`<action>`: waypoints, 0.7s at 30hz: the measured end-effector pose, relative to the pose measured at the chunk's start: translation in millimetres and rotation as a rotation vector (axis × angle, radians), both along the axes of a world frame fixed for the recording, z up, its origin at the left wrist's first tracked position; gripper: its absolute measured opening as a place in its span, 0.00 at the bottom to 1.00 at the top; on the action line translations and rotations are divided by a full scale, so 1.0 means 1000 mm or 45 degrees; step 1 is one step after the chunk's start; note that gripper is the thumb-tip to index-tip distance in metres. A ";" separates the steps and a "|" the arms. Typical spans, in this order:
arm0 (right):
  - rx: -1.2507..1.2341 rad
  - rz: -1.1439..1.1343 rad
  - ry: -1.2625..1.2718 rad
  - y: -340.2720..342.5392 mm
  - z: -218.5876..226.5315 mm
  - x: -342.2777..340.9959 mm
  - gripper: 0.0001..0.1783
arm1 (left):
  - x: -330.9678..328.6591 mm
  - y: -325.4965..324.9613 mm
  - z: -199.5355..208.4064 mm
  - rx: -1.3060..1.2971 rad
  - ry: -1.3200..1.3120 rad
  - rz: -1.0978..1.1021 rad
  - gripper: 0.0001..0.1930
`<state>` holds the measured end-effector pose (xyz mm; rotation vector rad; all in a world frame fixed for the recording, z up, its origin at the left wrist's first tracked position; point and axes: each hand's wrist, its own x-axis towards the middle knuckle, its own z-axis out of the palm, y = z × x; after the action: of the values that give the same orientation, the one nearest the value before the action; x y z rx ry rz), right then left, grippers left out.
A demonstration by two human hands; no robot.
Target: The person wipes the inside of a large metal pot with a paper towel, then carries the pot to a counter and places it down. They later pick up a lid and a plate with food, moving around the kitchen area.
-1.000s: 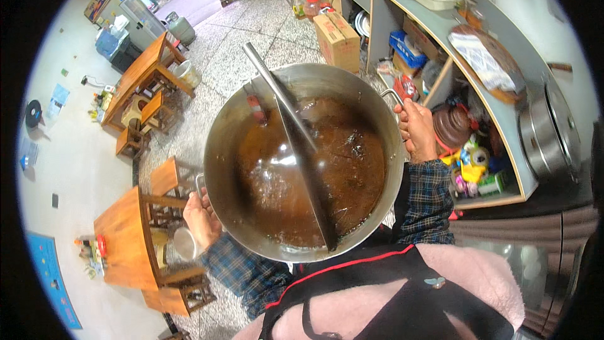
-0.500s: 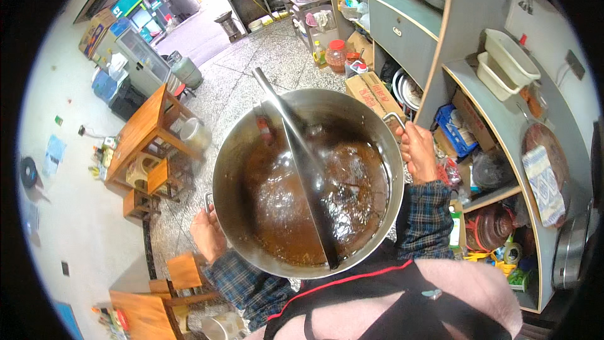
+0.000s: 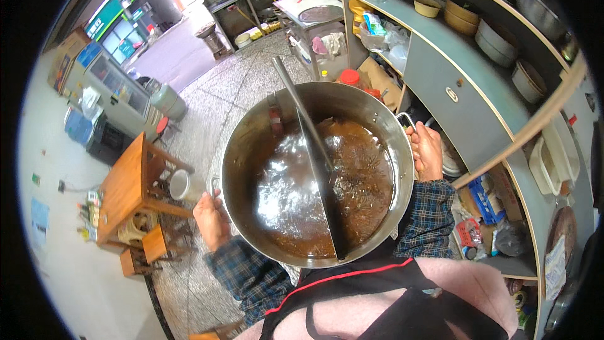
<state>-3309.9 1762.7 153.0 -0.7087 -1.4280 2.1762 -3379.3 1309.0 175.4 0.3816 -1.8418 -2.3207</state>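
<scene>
A large steel pot (image 3: 245,151) hangs in front of my body, held up between both hands. My left hand (image 3: 212,221) is closed round its left loop handle, and my right hand (image 3: 428,152) grips the right one. Brown, shiny liquid (image 3: 365,195) covers the bottom. A long metal rod (image 3: 293,91) leans over the far rim, its lower end in the liquid. Across the pot's inside runs a dark, narrow strip (image 3: 325,208) from the far wall to the near one. A small reddish-brown thing (image 3: 276,119) sits against the far inner wall.
Grey shelving (image 3: 434,56) with bowls runs along the right, its frame edge close to my right hand. Wooden table (image 3: 135,170) and stools (image 3: 160,243) stand left. Ahead are a gas cylinder (image 3: 168,102), a glass-door cabinet (image 3: 119,88) and a red-lidded jar (image 3: 350,78) on the speckled floor.
The surroundings have shifted in view, with the right shelving nearer and larger. The pot sits slightly further right in the picture and its liquid has moved. Both hands keep their hold.
</scene>
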 end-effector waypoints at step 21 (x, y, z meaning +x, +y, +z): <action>0.028 -0.426 -0.074 0.110 -0.012 -0.489 0.16 | -0.623 0.161 -0.003 -0.060 -0.114 -0.353 0.12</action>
<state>-3799.3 1872.8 140.8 -0.9358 -1.2548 1.8934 -4001.9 1470.3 172.1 0.2399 -2.1083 -2.4640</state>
